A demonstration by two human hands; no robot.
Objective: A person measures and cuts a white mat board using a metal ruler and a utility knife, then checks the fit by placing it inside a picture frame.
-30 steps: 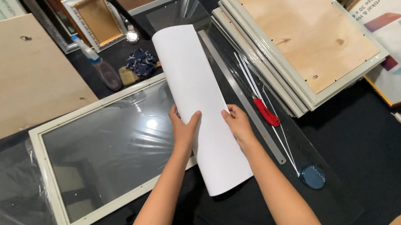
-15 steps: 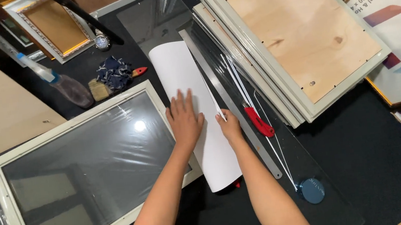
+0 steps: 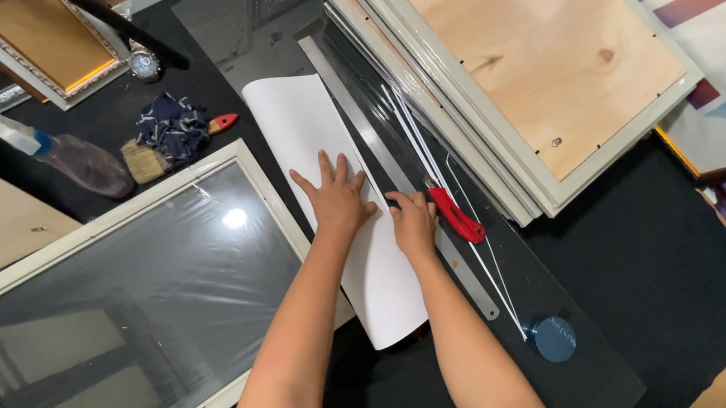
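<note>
Both hands pin the paper [image 3: 325,190] to the bench: left hand [image 3: 335,200] spread flat on it, right hand [image 3: 412,222] curled at its edge beside the ruler [image 3: 396,173], grip unclear.

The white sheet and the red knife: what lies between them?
In the head view, a long metal ruler lies between the white sheet and the red knife, with the right hand resting across it.

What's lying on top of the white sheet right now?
The left hand lies flat on the white sheet; the right hand rests at its right edge beside the metal ruler and red cutter. Whatever is under the sheet is covered.
</note>
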